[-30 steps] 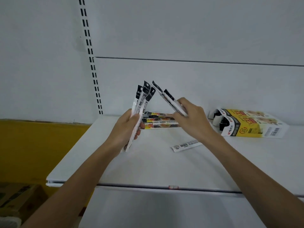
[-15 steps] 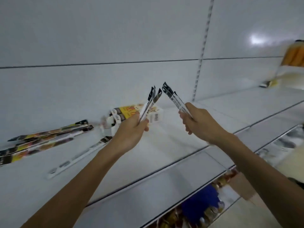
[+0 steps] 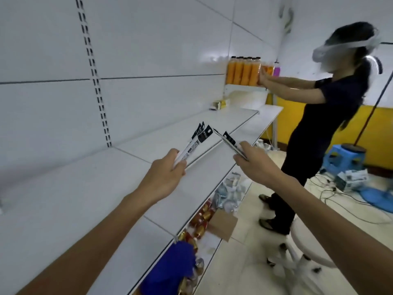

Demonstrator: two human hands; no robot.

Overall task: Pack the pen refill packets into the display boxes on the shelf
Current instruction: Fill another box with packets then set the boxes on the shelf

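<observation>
My left hand [image 3: 164, 175] grips a small fan of long white pen refill packets with black tops [image 3: 194, 142], held upright over the white shelf [image 3: 89, 188]. My right hand [image 3: 254, 165] holds two more of the same packets [image 3: 228, 141], tilted up and to the left so their tips nearly meet the left bunch. A yellow and white display box [image 3: 219, 104] lies far along the shelf at the back. The boxes and loose packets that lay on the shelf near me are out of view.
A person in dark clothes [image 3: 319, 124] stands at the right, both hands on orange juice bottles [image 3: 243, 71] on a higher shelf. A blue stool [image 3: 344, 158], cables and packs lie on the floor. Cans and a cardboard box [image 3: 221, 224] sit on the lower shelf. A white stool [image 3: 306, 245] stands near my right arm.
My view has swung far to the right along the shelf. The near display box and loose packets have left the view. Both hands keep their packets in the same hold.
</observation>
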